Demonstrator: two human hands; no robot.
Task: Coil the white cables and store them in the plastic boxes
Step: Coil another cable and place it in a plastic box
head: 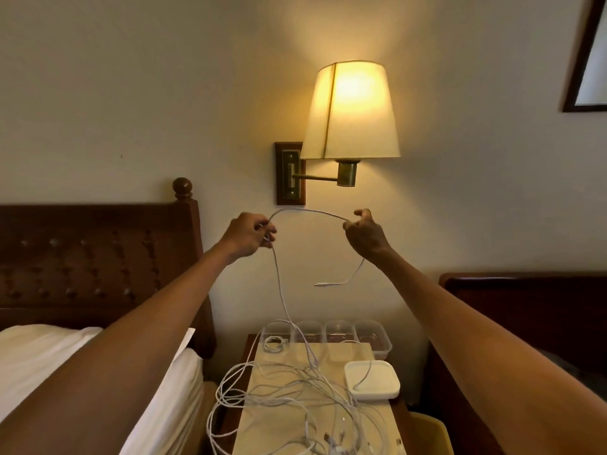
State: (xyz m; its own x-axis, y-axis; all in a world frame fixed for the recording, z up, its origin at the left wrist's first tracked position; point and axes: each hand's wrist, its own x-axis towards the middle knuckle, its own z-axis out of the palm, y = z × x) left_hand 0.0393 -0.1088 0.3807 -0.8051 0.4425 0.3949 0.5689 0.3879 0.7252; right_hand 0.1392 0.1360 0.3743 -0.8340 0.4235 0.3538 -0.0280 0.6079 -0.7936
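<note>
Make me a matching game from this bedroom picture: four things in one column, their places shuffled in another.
Things
1. thin white cable arched in the air
2. cream-shaded brass wall lamp
3. shallow white square plastic container
4. small coiled white cable

Places
A. inside the leftmost clear plastic box
B. pinched between left hand and right hand
C. on the wall, lit
D. on the beige-topped bedside table, right side

Pairs: 1-B, 2-C, 3-D, 4-A

White cable (308, 212), brown headboard (82, 257), perhaps cream mat (261, 423).
</note>
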